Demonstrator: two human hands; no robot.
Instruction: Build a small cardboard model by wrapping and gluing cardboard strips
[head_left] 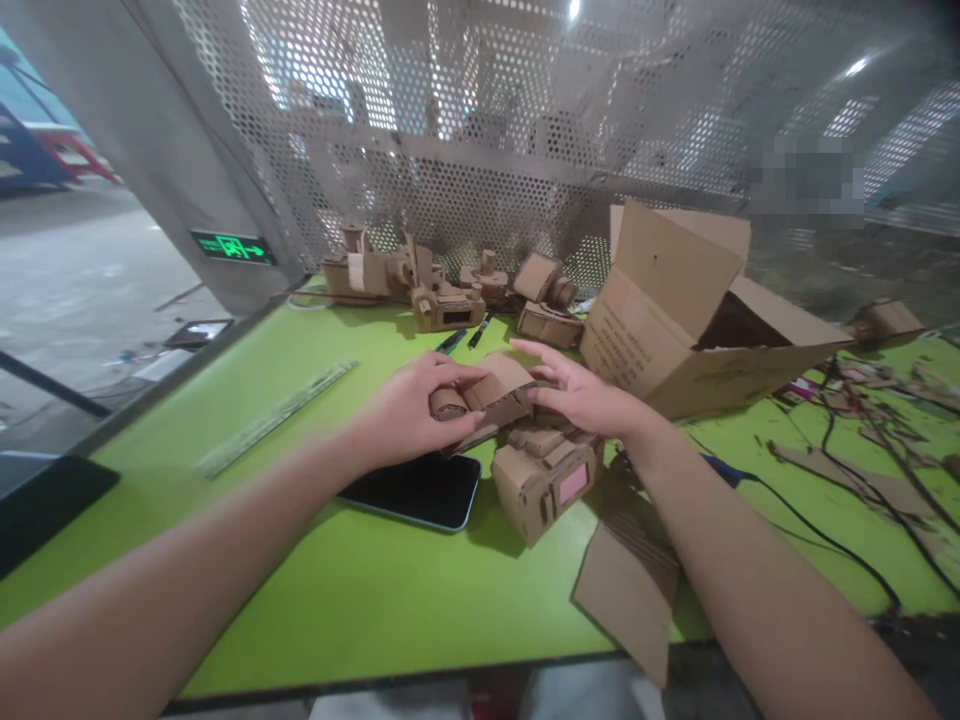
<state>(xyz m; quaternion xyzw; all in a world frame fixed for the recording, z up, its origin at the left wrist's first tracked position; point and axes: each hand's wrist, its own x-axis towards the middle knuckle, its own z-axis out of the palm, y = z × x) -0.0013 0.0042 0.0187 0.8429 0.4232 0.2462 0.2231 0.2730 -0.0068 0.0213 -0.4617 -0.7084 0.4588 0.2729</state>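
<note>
Between my two hands is a small cardboard piece (499, 390) with a curved top and a round roll at its left end. My left hand (420, 408) is closed around the left end, fingers above and thumb below. My right hand (574, 388) touches the right end with thumb and fingertips, its other fingers spread. Just below sits a cardboard camera model (547, 475) with a pink panel. A dark tablet or phone (427, 492) lies flat under my left hand.
Cardboard models (450, 308) line the back of the green table (337, 610). An open cardboard box (652, 355) stands back right, with scraps and cables beyond. A clear ruler (281, 418) lies left, pens (478, 331) behind my hands, and a cardboard sheet (628, 590) at the front edge.
</note>
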